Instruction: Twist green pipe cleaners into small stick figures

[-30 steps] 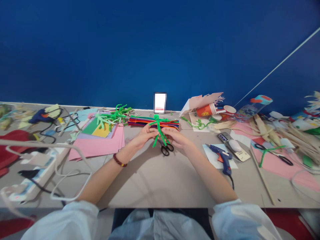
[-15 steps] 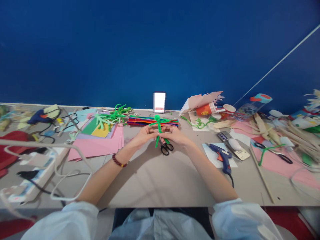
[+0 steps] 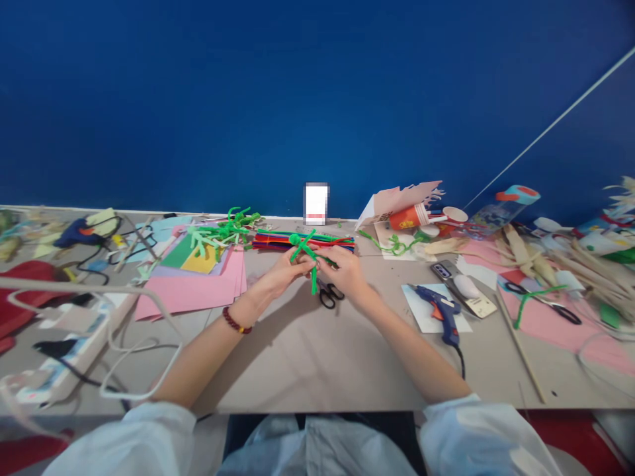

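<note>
Pink sheets (image 3: pixel 191 297) lie on the worktop (image 3: pixel 317 363) between your ten and eleven o'clock. At twelve, your left hand (image 3: pixel 288 271) pinches the green figure (image 3: pixel 301 246), its head tilted toward ten. Black-handled scissors (image 3: pixel 331 295) lie at the figure's five o'clock, and your right hand (image 3: pixel 344 268) clasps its lower part. A blue glue gun (image 3: pixel 447 316) rests near your two o'clock.

Left hand (image 3: pixel 285 272) and right hand (image 3: pixel 348 270) grip green fuzzy-stemmed figure (image 3: pixel 304 246), tilted left. Black-handled scissors (image 3: pixel 328 299) near, on table (image 3: pixel 307 363).
</note>
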`<state>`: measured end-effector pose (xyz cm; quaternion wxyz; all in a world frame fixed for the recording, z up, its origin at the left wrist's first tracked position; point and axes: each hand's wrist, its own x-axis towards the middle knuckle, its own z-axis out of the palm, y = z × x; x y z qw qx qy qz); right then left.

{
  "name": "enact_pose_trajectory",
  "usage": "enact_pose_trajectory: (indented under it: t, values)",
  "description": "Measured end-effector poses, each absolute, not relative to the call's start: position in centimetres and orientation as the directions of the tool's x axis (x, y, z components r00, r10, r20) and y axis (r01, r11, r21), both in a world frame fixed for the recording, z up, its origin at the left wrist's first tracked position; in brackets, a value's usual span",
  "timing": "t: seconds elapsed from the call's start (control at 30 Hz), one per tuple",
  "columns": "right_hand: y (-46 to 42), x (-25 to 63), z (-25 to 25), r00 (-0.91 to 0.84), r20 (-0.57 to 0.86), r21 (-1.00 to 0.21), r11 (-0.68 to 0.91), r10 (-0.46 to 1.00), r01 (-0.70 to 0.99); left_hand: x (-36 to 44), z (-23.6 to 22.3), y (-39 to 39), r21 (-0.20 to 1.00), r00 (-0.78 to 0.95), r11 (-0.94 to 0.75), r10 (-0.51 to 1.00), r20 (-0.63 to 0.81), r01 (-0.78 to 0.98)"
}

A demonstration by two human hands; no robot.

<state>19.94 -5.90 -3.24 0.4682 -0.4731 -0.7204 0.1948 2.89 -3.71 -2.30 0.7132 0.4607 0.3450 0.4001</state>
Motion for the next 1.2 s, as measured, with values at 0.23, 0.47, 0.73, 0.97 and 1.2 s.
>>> enact_pose_trajectory:
  t: [0.23,0.47,0.73,0.97,1.2]
  values:
    - [-5.8,20.2,-3.1,-0.066,0.602,-0.690,0.560,0.796,0.458,3.1,-1.9,-3.9,0.944,0.452,0.189,0.891,-0.049,-0.270]
    - [-5.7,20.4,-2.5,-0.103,0.626,-0.673,0.602,0.773,0.429,2.4,-1.5,-3.7,0.957,0.580,0.206,0.813,-0.052,-0.204]
    - [-6.3,19.7,-2.6,-0.139,0.762,-0.400,0.628,0.633,0.667,2.9,-2.9,-3.0,0.894,0.363,0.222,0.929,-0.073,-0.390]
    - [-6.8,19.2,-2.7,-0.163,0.745,-0.397,0.626,0.647,0.671,3.1,-3.5,-3.1,0.857,0.357,0.241,0.931,-0.072,-0.455]
    - [-6.8,19.4,-1.7,-0.111,0.724,-0.478,0.611,0.681,0.631,2.7,-2.8,-3.2,0.948,0.350,0.079,0.936,0.036,-0.309]
